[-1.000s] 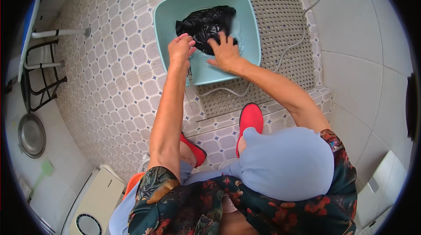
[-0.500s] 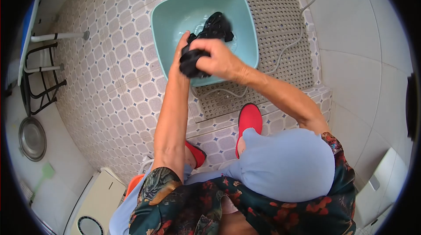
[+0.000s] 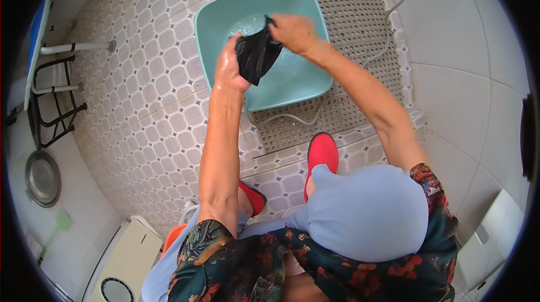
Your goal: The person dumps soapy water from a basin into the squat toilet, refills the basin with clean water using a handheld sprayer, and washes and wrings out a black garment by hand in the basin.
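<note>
A wet black cloth (image 3: 257,55), perhaps a small garment, is stretched between my hands over a teal plastic basin (image 3: 306,91). My left hand (image 3: 229,64) grips its left side, with the thumb up along the edge. The upper right corner is pinched in my right hand (image 3: 293,33), which is a little blurred. Below the cloth, shallow water (image 3: 247,25) shows in the basin. The cloth's exact kind cannot be made out.
The basin stands partly on a perforated grey mat (image 3: 360,26) and partly on patterned tiles (image 3: 169,71). A grey hose (image 3: 382,48) runs along the right. At the left is a folding chair frame (image 3: 59,105). Red shoes (image 3: 323,153) are below.
My right hand has moved up and away from my left wrist. The black cloth, bunched before, is now spread flatter between both hands.
</note>
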The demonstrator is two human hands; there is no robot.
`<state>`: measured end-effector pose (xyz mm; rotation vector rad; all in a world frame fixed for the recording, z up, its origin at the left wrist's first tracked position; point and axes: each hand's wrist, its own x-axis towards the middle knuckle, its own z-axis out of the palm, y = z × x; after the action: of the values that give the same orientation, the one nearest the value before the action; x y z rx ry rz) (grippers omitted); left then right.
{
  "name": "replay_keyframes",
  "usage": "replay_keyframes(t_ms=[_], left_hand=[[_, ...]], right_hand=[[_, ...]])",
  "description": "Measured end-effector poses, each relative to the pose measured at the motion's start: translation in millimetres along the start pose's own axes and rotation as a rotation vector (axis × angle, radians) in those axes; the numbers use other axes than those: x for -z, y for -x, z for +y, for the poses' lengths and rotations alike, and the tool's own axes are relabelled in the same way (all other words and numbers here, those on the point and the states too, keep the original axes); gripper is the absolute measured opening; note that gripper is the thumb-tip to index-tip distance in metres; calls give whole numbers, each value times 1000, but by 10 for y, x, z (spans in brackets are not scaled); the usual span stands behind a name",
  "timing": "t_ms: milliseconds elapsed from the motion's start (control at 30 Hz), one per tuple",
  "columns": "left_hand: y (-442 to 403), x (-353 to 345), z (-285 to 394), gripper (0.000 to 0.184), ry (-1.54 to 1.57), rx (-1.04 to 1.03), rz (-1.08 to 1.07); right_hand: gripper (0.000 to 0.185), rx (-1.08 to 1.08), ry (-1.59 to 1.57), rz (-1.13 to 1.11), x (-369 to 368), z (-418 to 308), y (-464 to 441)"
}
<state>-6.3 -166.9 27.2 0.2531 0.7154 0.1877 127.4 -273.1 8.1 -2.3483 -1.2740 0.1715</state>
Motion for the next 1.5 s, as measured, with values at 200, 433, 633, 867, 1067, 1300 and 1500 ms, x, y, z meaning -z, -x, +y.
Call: replay_keyframes(t_ms=[200,433,633,867,1067,1300,1500], left_hand=[[21,57,433,42,-768,-418,260],[107,264,327,59,-1706,-529,502],[211,143,218,61,-1924,-559,561],[224,97,101,66,-1093,-107,354],[110,151,-82,58,-817,3,429],[-68,607,-235,40,-100,87,-27],[-68,589,-388,28,-300,-188,-91]], right_hand=[[22,-106,154,-284,-142,321,212],[54,53,472,-198,-356,-122,213],[47,131,243,-344,-813,-65,324],[22,-10,67,-515,-450,24,675],[33,-30,-596,-197,308,-373,513],[32,37,-862,-138,622,-1211,690],[31,427,-344,81,252,-1284,686]])
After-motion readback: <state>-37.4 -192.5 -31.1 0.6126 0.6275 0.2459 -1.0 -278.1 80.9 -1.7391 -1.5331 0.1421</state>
